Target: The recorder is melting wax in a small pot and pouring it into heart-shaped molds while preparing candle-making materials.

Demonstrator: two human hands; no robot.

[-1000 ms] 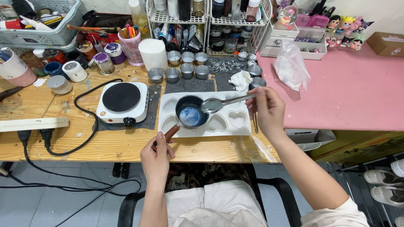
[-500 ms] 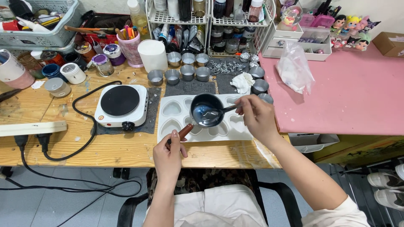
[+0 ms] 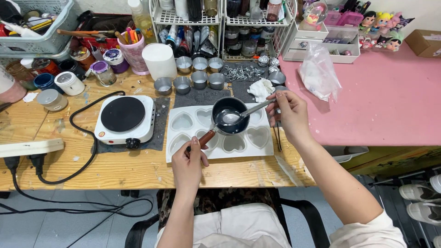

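My left hand (image 3: 189, 161) grips the brown wooden handle of a small dark saucepan (image 3: 229, 115), held tilted over a white silicone mould (image 3: 219, 131) with heart-shaped cavities. Bluish liquid shows inside the pan. My right hand (image 3: 289, 112) holds a metal spoon (image 3: 239, 115) by its handle, its bowl resting inside the pan. The mould lies on the wooden table (image 3: 138, 160) in front of me.
A white electric hot plate (image 3: 124, 117) with a black cord sits left of the mould. Several small metal tins (image 3: 193, 78) stand behind it, with wire racks of bottles (image 3: 216, 18), jars and a pen cup at the back. A plastic bag (image 3: 317, 73) lies on the pink table (image 3: 381, 101).
The saucepan moved right across the mould, from its left cavities toward the middle. The spoon dipped from above the pan into it, and my right hand shifted slightly.
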